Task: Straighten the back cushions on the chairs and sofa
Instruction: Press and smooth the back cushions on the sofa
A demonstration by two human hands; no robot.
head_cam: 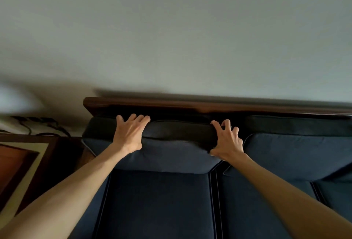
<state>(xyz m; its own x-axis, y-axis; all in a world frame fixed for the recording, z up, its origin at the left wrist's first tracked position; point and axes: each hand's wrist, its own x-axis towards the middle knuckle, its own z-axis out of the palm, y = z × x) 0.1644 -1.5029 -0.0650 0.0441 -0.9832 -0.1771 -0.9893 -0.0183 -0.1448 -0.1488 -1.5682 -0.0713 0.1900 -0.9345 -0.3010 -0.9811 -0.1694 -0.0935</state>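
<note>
The left back cushion (167, 153) of the navy sofa (158, 206) sits at the middle of the view, leaning against the wooden back rail (190, 105) at 12 o'clock, with its top edge sagging between the two hands. The left hand (130, 135) lies over the cushion's top near its 10 o'clock corner, fingers spread and reaching over the top edge, pressing rather than pinching as far as the view shows. The right hand (227, 141) has its fingers curled like claws on the top at the 2 o'clock corner, with the thumb low on the front face, so it grips that corner.

To do this step well, I judge both hands should lift and pull the top edge level together, then push the cushion back flush under the rail, so that its piped edge lines up with the neighbouring back cushion (285, 153) at 3 o'clock, which touches it along the seam.

The seat cushion (158, 200) below, at 6 o'clock, supports the bottom edge. There is little room above: the rail sits just over the cushion, and the wall (171, 29) is close behind it. At 9 o'clock a dark wooden side table (28, 162) stands just beside the sofa's end, with cables (38, 124) behind it, so sideways room there is tight.
</note>
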